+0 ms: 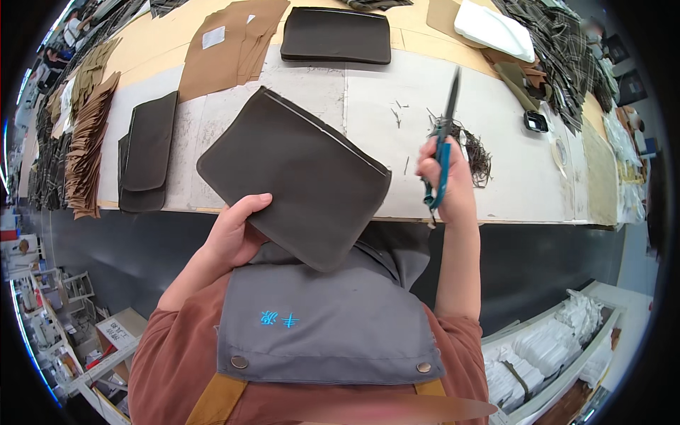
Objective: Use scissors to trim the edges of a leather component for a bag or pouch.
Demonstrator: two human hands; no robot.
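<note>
Holding a dark brown fabric pouch [297,173] by its lower-left edge, the left hand [237,230] is clamped on it, thumb on top, fingers beneath. Pouch sits tilted, one corner toward 12 o'clock, over the near edge of the worktable [510,170] and above the person's grey apron bib [326,319]. Bib carries a small blue embroidered mark at approx. 7 o'clock of its centre, plus two metal snaps at the lower corners.

The right hand [446,180] is well apart from the left, at 3 o'clock of the pouch. It is closed around teal-handled scissors [443,134], dark blades together, pointing to 12 o'clock. A heap of thread trimmings [478,152] lies just beside that hand.

Other items on the table:
- Stack of like pouches [336,35] at 12 o'clock.
- Second dark stack [145,152] at 9 o'clock.
- Tan cut pieces [230,42] at 11 o'clock, w/ a white rectangular label on top.
- White fabric piece [496,28] at 1 o'clock.
- Plaid fabric [559,57] at 2 o'clock.

Bundles of white packages [545,354] fill a bin at 4 o'clock, below table level.
</note>
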